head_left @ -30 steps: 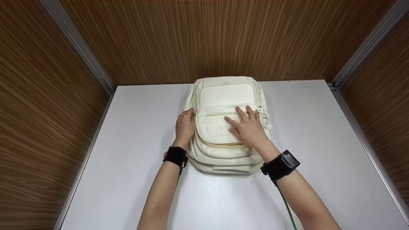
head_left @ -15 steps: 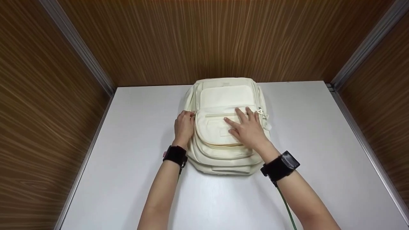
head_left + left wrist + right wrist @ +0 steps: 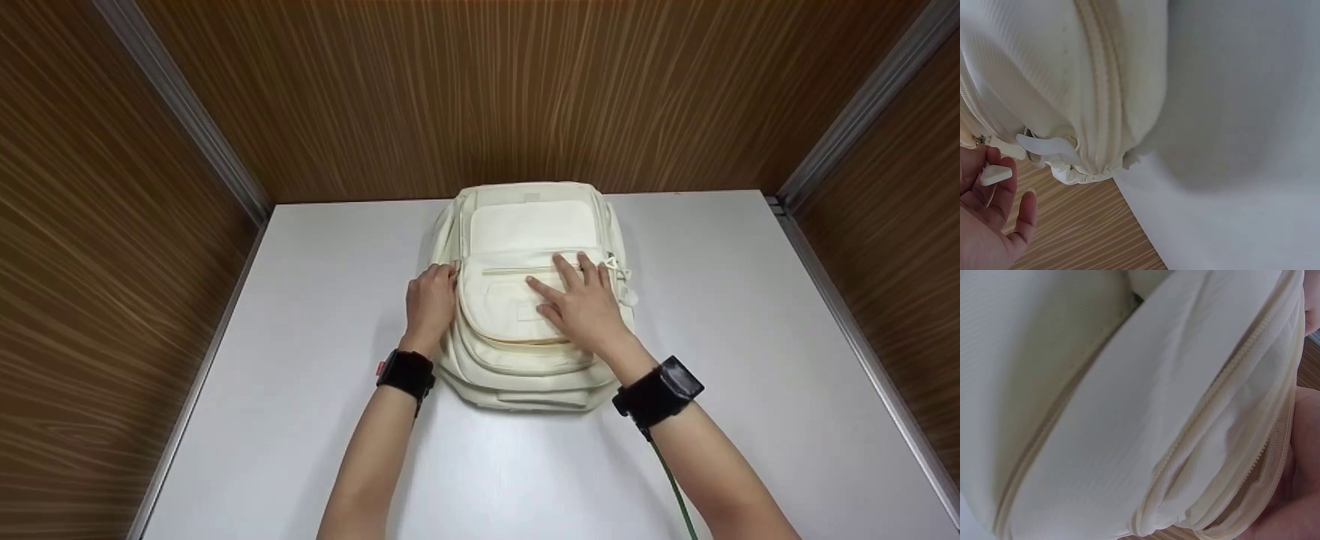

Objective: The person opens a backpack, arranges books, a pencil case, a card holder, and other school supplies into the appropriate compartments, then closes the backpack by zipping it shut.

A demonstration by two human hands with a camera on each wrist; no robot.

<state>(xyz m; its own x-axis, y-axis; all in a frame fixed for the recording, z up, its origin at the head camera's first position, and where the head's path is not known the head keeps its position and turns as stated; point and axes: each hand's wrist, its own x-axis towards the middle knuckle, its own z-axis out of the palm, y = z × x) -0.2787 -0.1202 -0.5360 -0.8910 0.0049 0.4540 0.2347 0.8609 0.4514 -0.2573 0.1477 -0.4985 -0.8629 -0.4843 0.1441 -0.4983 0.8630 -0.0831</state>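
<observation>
A cream backpack lies front side up on the white table. At its left side, my left hand pinches a zipper pull; the white tab shows between the fingers in the left wrist view, beside the metal slider. My right hand rests with fingers spread on the front pocket. Along that pocket's lower curve the zipper stands parted, seen from below in the right wrist view. Part of the right hand shows at that view's right edge.
The white table is bordered by wood-grain panels at the back and sides. White and pale dangling charms hang at the backpack's right side. A green cable runs from the right wristband.
My left hand has shifted slightly toward me and to the left along the backpack's side, still at the zipper. The right hand stays in place on the pocket.
</observation>
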